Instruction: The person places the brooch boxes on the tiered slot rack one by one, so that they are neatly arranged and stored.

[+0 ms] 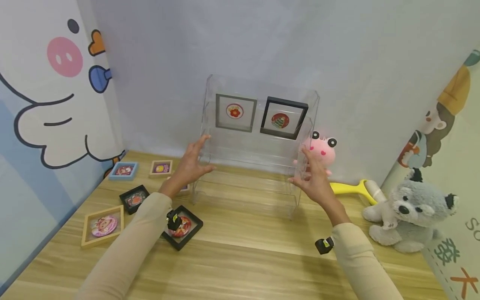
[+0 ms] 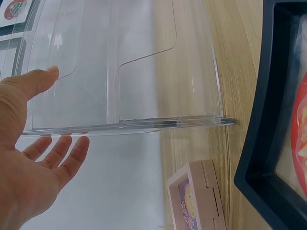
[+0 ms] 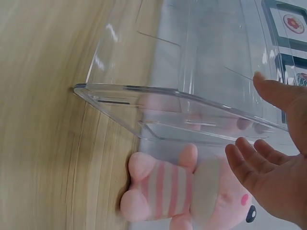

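Note:
A clear acrylic tiered display stand (image 1: 245,199) stands upright on the table. On its top tier lean a grey-looking frame with a red flower badge (image 1: 234,111) and a black frame with a Christmas tree badge (image 1: 280,121). My left hand (image 1: 189,164) is at the stand's left side, thumb towards the front and spread fingers beyond the side edge. At the opposite side, my right hand (image 1: 315,179) straddles the edge likewise, thumb apart from loosely extended fingers. Both wrist views show the clear side panel (image 2: 144,91) between thumb and fingers, without a tight grip.
Left on the wooden table (image 1: 240,266) lie several small frames, among them a blue one (image 1: 123,171), a tan one (image 1: 103,225) and a black one (image 1: 182,227) under my left forearm. Right stand a pink plush frog (image 1: 323,152), a yellow-handled tool (image 1: 346,188) and a grey plush dog (image 1: 416,208).

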`<state>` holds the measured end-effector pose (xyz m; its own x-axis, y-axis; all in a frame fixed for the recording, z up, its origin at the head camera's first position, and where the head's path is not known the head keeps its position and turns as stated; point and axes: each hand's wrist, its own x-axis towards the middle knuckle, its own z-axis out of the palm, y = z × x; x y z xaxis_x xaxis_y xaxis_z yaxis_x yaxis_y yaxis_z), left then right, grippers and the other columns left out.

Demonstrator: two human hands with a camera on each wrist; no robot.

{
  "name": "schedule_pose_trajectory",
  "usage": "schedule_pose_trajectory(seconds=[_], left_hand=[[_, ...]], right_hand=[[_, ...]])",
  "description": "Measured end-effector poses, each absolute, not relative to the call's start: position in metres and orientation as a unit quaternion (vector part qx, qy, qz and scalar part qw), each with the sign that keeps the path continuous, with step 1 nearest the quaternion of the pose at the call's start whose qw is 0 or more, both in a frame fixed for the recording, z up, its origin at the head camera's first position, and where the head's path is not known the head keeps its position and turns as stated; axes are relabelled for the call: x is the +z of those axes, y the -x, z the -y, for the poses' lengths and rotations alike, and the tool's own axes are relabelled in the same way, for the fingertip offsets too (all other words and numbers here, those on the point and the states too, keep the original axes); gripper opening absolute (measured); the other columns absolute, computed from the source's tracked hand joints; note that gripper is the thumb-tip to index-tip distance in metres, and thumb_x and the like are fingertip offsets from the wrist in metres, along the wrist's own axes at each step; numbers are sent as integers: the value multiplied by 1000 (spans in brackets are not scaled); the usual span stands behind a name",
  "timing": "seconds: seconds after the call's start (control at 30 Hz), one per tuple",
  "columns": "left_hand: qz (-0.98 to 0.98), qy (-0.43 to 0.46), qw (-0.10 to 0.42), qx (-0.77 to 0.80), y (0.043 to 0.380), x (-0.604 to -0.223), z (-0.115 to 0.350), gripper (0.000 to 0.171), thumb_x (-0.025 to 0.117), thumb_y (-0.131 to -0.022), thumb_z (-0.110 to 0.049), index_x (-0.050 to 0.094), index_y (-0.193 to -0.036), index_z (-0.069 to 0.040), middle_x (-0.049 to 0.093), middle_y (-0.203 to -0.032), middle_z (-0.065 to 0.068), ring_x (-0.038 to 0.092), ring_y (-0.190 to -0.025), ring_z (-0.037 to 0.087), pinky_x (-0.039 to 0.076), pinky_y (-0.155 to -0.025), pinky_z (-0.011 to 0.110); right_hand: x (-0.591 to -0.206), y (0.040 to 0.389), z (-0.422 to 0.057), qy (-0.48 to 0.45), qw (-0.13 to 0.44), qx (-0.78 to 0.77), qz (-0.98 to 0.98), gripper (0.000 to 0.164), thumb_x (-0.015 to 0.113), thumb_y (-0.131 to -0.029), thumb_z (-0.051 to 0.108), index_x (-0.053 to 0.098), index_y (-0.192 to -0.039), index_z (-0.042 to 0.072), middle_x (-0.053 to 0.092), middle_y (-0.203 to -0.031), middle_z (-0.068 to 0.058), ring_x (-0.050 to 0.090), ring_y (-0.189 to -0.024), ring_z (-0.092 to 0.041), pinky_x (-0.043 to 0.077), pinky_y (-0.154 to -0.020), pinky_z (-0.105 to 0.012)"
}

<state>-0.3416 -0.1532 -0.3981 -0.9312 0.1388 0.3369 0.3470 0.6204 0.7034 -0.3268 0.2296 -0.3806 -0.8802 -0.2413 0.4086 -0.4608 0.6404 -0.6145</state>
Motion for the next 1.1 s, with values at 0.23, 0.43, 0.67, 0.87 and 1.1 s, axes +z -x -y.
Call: schedule_pose_trajectory(seconds=[0.23,0.43,0.67,0.87,1.1], left_hand=[[894,135,113,-413,342,-397,149,97,81,-81,-9,22,-156,-26,36,-141,30,54,-112,47,54,-86,58],[893,163,107,-406,341,-395,153,99,82,-81,-13,20,-158,-23,33,-149,30,52,-118,49,51,-92,62],[888,158,108,-418,330,-399,171,103,81,-84,-18,13,-162,-24,37,-148,28,48,-125,46,50,-93,61],[882,161,107,-429,312,-406,186,99,78,-86,-14,15,-161,-22,37,-145,29,44,-129,47,49,-92,62],[895,191,96,-391,285,-414,201,71,80,-85,-15,44,-144,2,42,-140,31,46,-124,50,49,-94,65]], right_hand=[[-382,327,-234,-189,134,375,898,95,81,-80,3,26,-157,11,34,-156,-25,59,-113,-51,57,-86,-57],[-383,325,-236,-184,119,383,898,95,81,-81,4,24,-157,12,34,-154,-28,58,-113,-52,56,-89,-58],[-381,326,-234,-191,117,381,897,94,80,-81,5,24,-156,10,38,-149,-30,59,-110,-52,56,-89,-59],[-378,327,-233,-195,113,383,896,94,79,-82,4,23,-157,11,37,-152,-28,59,-109,-50,55,-90,-58],[-377,327,-233,-188,108,379,900,93,78,-82,6,23,-157,13,35,-156,-23,60,-111,-49,56,-90,-57]])
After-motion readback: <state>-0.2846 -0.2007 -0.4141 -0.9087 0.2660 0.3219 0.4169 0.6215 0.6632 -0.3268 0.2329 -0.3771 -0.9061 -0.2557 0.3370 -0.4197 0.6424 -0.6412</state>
